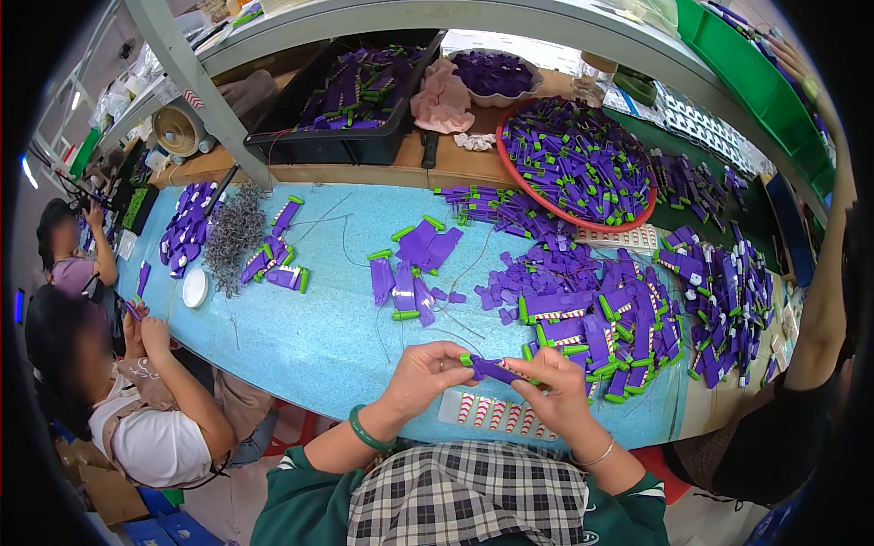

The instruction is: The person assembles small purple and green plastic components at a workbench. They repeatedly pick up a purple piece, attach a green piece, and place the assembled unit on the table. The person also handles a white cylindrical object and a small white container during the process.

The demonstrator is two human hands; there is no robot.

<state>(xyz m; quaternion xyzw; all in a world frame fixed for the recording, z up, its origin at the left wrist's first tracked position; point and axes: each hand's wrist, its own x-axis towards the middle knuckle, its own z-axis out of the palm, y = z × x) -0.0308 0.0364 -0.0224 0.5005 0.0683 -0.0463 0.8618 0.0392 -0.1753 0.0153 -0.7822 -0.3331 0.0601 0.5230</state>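
In front of my body, both hands hold one long purple plastic piece (497, 371) with a green end. My left hand (424, 380) pinches its green end, and a green bangle circles that wrist. My right hand (553, 389) grips the other end between thumb and fingers. Below the hands lies a sheet of red-and-white chevron stickers (492, 415) on the blue table. Right of my hands is a heap of purple and green pieces (608, 338), several with striped stickers on them. Farther off, a few flat purple pieces with green ends (426, 244) lie apart.
A red basket (654, 207) full of purple-green parts stands at the back right, near a black crate (264, 149). A tangle of thin grey wires (235, 238) and a white lid (195, 288) are at left. Co-workers sit at left; another person's arm (824, 300) reaches up at right.
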